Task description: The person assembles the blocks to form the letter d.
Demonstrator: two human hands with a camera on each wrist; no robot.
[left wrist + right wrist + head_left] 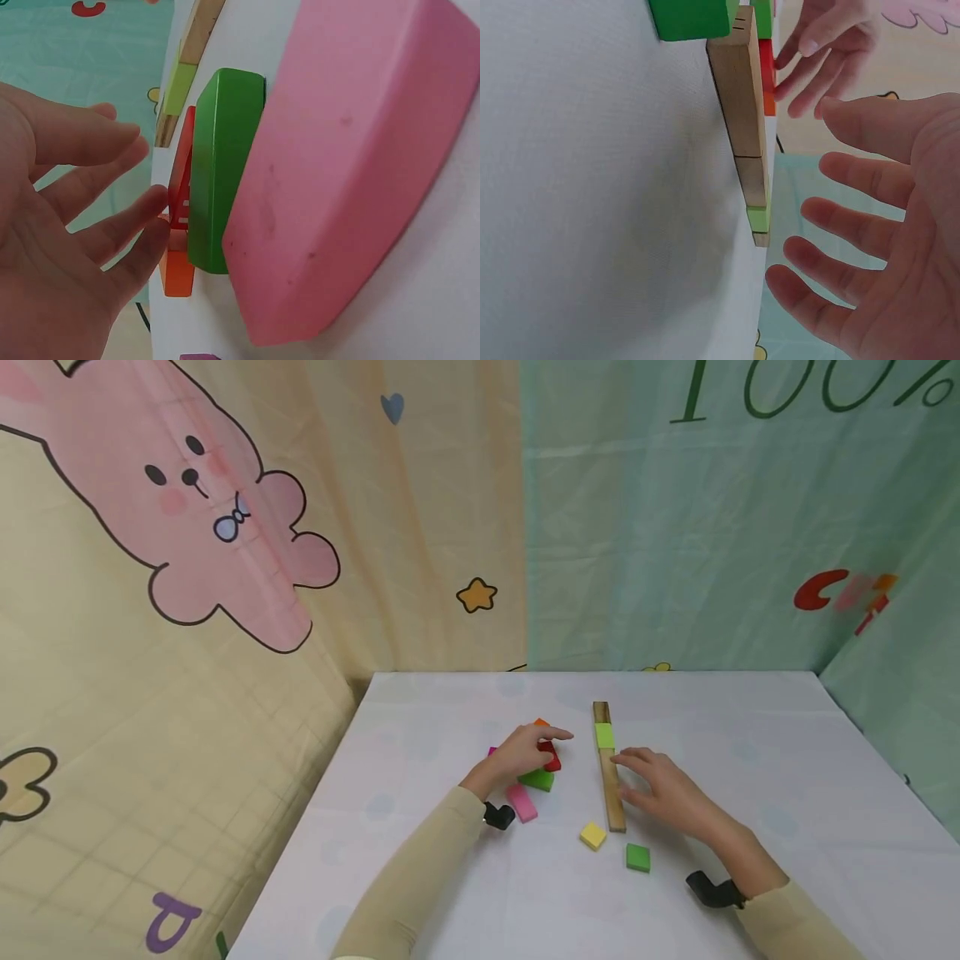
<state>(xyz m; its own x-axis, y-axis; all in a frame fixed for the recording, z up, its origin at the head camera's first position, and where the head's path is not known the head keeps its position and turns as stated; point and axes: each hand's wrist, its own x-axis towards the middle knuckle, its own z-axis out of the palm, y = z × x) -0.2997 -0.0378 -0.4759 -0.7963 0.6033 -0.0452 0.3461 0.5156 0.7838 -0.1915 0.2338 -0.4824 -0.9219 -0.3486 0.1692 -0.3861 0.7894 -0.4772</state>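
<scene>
My left hand [516, 753] hovers over a cluster of coloured blocks, fingers loosely extended with nothing in them. Its fingertips are right by a red block [181, 172], beside a green block [217, 165] and an orange block [178, 271]. A pink block [522, 802] lies nearer the left wrist. My right hand [663, 787], fingers spread and empty, is just right of a straight row of natural wooden blocks [611, 793]. A light green block [604, 736] sits in that row, towards its far end.
A yellow block [592, 836] and a small green block [638, 857] lie near the row's close end. A magenta block [492, 750] peeks out behind the left hand. The white table [720, 710] ends at a printed curtain [645, 527].
</scene>
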